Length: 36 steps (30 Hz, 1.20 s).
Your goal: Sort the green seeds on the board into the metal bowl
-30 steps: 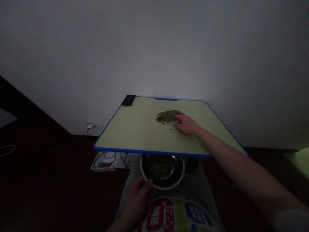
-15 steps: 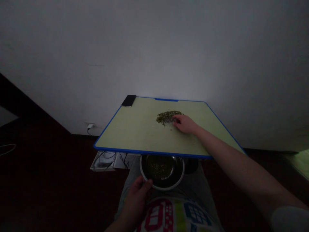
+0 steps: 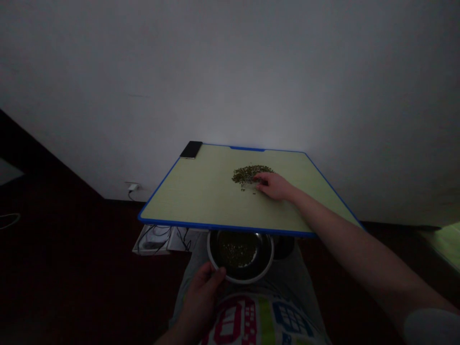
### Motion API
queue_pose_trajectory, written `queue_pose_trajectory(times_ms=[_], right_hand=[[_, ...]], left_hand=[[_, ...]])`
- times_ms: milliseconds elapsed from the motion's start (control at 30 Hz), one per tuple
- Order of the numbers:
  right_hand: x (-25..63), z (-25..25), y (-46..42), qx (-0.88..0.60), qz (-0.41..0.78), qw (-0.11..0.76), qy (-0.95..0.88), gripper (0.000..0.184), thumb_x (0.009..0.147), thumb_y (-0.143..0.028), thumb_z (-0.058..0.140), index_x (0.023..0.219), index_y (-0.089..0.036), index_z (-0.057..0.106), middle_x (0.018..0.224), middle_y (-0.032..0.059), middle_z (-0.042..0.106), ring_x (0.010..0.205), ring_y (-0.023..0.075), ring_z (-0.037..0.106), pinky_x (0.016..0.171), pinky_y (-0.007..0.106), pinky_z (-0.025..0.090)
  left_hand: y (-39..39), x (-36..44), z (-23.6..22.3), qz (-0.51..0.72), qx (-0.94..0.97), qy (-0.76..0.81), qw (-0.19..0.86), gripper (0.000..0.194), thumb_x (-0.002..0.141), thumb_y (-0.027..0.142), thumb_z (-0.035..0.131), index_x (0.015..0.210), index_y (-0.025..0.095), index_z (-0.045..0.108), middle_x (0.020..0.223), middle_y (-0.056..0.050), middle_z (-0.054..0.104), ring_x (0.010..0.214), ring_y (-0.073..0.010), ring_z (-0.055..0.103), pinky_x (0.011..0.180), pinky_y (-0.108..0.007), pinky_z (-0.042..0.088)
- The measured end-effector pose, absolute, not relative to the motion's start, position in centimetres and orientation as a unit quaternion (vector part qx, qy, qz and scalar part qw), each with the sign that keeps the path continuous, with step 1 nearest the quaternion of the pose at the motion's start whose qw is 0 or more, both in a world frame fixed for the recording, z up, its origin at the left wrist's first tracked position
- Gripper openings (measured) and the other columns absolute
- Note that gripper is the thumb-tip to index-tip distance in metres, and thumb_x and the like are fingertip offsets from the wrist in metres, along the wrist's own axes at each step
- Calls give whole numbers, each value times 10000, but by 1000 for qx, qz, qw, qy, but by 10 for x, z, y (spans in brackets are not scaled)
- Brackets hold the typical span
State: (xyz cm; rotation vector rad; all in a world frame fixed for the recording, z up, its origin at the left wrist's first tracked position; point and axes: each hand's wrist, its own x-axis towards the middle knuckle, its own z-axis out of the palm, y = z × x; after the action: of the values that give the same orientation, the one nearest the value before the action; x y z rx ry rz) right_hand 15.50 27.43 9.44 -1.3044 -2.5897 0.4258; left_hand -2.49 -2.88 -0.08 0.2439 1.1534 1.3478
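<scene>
On the pale yellow-green tabletop (image 3: 201, 196) lies a spread of small greenish beans or seeds (image 3: 247, 173), mixed with some paler bits. My right hand (image 3: 272, 185) reaches over the near right side of this spread, fingers bent and thumb close to the fingertips among the beans. Whether anything is pinched there is too small to make out. Below the table's near edge, a steel bowl (image 3: 247, 279) rests on my lap with similar small beans and pale bits inside. My left hand (image 3: 204, 290) grips the bowl's near left rim, thumb on top.
A black phone (image 3: 191, 149) lies at the table's far left corner. The table has a blue edge and stands against a grey-white wall (image 3: 251, 72). White boxes with cables (image 3: 153, 239) sit on the dark floor at left, near a plugged-in charger (image 3: 133, 187).
My right hand has shifted very slightly toward me among the beans, its fingers still bent. My left hand and the bowl stay in place.
</scene>
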Motion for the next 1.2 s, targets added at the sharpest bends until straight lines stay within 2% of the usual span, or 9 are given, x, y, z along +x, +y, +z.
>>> queue_pose_trajectory(times_ms=[300, 467, 600, 700, 833, 1200], right_hand=[[145, 93, 273, -445, 149, 109, -876, 399, 962, -166, 674, 1356, -171, 740, 1064, 105, 792, 933, 222, 693, 863, 327, 502], [140, 97, 269, -424, 173, 90, -884, 413, 941, -148, 682, 1349, -156, 745, 967, 79, 775, 838, 197, 658, 799, 304, 471], [141, 99, 260, -407, 194, 72, -889, 392, 934, -152, 676, 1318, -147, 758, 878, 50, 743, 753, 171, 609, 748, 292, 433], [143, 101, 249, -396, 207, 61, -892, 389, 931, -157, 666, 1308, -139, 761, 835, 37, 722, 713, 161, 585, 723, 290, 414], [145, 102, 232, -382, 228, 54, -894, 388, 936, -168, 655, 1308, -127, 756, 847, 44, 721, 713, 161, 579, 713, 287, 408], [144, 108, 198, -386, 245, 27, -889, 375, 956, -179, 671, 1317, -132, 758, 866, 58, 738, 734, 168, 598, 709, 289, 412]], left_hand=[[-28, -24, 7, 586, 96, 503, 628, 481, 481, 538, 1054, 796, 238, 848, 786, -36, 886, 766, -254, 817, 786, -346, 631], [-28, -27, 3, 573, 127, 531, 611, 532, 482, 601, 1033, 780, 211, 830, 759, -39, 874, 736, -245, 795, 746, -330, 606], [-29, -26, -3, 577, 122, 509, 627, 511, 521, 580, 1031, 817, 216, 830, 779, -36, 876, 752, -254, 799, 762, -345, 607], [-29, -25, -3, 588, 99, 499, 629, 494, 488, 547, 1054, 786, 225, 826, 736, -11, 863, 720, -224, 791, 734, -307, 602], [-28, -24, 0, 592, 91, 492, 632, 459, 486, 515, 1064, 749, 225, 826, 710, 6, 855, 689, -185, 775, 718, -257, 597], [-26, -22, 7, 591, 81, 497, 630, 504, 414, 541, 1076, 723, 227, 831, 672, -2, 840, 644, -184, 776, 661, -250, 609]])
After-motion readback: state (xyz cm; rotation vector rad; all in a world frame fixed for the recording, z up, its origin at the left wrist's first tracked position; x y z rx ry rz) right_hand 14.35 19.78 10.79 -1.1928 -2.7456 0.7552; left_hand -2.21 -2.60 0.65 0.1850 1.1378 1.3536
